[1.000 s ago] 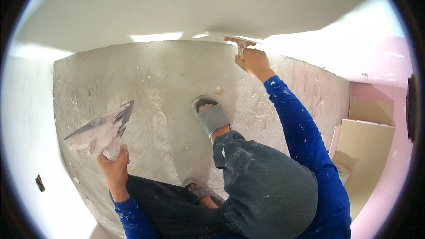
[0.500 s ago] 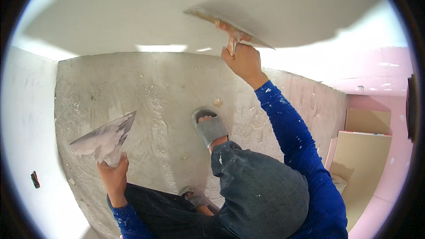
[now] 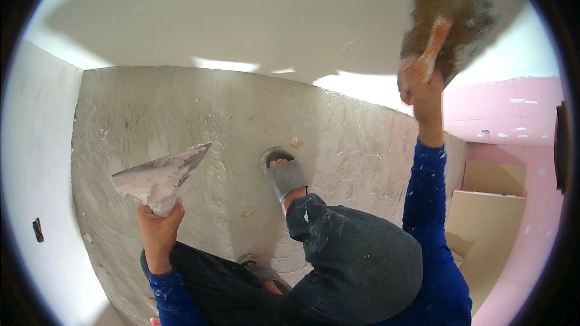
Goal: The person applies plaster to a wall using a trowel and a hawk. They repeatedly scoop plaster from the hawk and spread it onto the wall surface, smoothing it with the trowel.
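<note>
- The right hand [image 3: 417, 84] is up high at the top right. Its grip is closed tight around the orange handle [image 3: 434, 48] of a trowel [image 3: 450, 18].
- The trowel is big and flat. Its blade looks brown and blurry. It lies flat against the white ceiling [image 3: 241, 18].
- The left hand [image 3: 158, 229] is down low on the left. Its grip is closed around the bottom of a flat metal blade [image 3: 162, 172].
- That blade is wide and has white plaster smeared on it. Its thin end points up and to the right.
- The two hands are far apart.
- Both arms have blue sleeves [image 3: 432, 217] with little white spots on them.
- The person wears dark pants [image 3: 356, 259] with white specks.
- One foot in a grey sandal [image 3: 284, 172] stands on the grey floor [image 3: 181, 115]. The other foot [image 3: 260, 268] is mostly hidden by the leg.
- A white wall [image 3: 36, 163] is on the left.
- A pink wall [image 3: 507, 108] is on the right. Tan boards [image 3: 489, 217] lean against it.
</note>
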Available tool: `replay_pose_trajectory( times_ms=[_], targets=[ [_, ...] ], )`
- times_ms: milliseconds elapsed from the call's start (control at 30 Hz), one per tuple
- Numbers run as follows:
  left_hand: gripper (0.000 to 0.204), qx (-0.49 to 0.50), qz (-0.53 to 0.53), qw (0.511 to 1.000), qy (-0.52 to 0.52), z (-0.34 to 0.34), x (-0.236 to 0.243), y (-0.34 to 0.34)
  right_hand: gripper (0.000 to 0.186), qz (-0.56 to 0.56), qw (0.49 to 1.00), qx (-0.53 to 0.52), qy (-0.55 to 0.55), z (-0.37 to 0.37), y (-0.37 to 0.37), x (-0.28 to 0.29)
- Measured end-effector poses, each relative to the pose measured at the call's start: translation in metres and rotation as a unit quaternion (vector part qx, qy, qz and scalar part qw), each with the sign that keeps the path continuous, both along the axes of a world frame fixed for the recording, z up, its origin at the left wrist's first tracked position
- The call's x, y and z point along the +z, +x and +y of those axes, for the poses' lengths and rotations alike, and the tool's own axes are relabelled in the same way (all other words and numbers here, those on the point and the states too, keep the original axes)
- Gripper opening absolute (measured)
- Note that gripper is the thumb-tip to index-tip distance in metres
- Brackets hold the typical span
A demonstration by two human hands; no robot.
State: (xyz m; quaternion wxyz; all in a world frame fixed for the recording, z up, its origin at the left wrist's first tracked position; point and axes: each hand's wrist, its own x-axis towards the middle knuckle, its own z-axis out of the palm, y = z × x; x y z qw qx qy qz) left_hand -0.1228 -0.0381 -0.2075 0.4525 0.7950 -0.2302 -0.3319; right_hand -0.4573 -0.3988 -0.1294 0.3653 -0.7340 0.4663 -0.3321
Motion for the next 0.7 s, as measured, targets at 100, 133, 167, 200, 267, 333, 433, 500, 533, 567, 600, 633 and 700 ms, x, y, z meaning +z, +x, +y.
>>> replay_pose_trajectory(
  times_ms=[100, 133, 167, 200, 267, 333, 433, 500, 533, 567, 600, 633, 700],
  targets=[
    [0.037, 0.007, 0.009, 1.000, 0.018, 0.000, 0.000, 0.000, 0.029, 0.190, 0.974, 0.022, -0.122, 0.010, 0.000, -0.086],
    [0.031, 0.014, 0.010, 1.000, -0.002, 0.000, -0.001, -0.001, 0.034, 0.303, 0.948, 0.038, -0.095, 0.011, 0.001, -0.113],
    [0.027, 0.020, 0.011, 1.000, -0.021, 0.000, -0.002, -0.001, 0.039, 0.434, 0.899, 0.029, -0.038, 0.009, 0.002, -0.136],
    [0.027, 0.015, -0.011, 1.000, -0.009, 0.001, -0.002, -0.002, 0.041, 0.462, 0.885, 0.051, -0.043, 0.007, 0.000, -0.155],
    [0.028, -0.001, -0.054, 0.998, -0.011, 0.003, -0.005, -0.002, 0.045, 0.535, 0.841, 0.072, -0.025, 0.001, -0.005, -0.181],
    [0.028, 0.015, -0.045, 0.998, 0.038, 0.006, -0.009, 0.000, 0.044, 0.554, 0.827, 0.077, -0.043, -0.007, -0.010, -0.193],
    [0.043, 0.011, -0.032, 0.999, 0.040, 0.011, -0.014, 0.006, 0.044, 0.578, 0.808, 0.087, -0.074, -0.020, -0.016, -0.200],
    [0.050, 0.014, -0.009, 0.999, 0.036, 0.014, -0.014, 0.007, 0.044, 0.594, 0.795, 0.093, -0.081, -0.026, -0.018, -0.205],
    [0.049, 0.022, 0.008, 0.999, 0.036, 0.016, -0.012, 0.007, 0.044, 0.601, 0.790, 0.094, -0.078, -0.029, -0.019, -0.208],
    [0.049, 0.032, 0.032, 0.998, 0.042, 0.018, -0.009, 0.007, 0.044, 0.604, 0.787, 0.097, -0.083, -0.030, -0.018, -0.210],
    [0.047, 0.008, -0.002, 0.999, 0.037, 0.018, -0.006, 0.006, 0.044, 0.605, 0.787, 0.090, -0.080, -0.031, -0.019, -0.212],
    [0.045, -0.014, -0.029, 0.999, 0.038, 0.019, -0.002, 0.006, 0.043, 0.602, 0.790, 0.085, -0.086, -0.030, -0.018, -0.212],
    [0.035, -0.004, -0.048, 0.998, 0.041, 0.023, 0.007, 0.004, 0.043, 0.595, 0.793, 0.076, -0.103, -0.026, -0.014, -0.210]
  ],
)
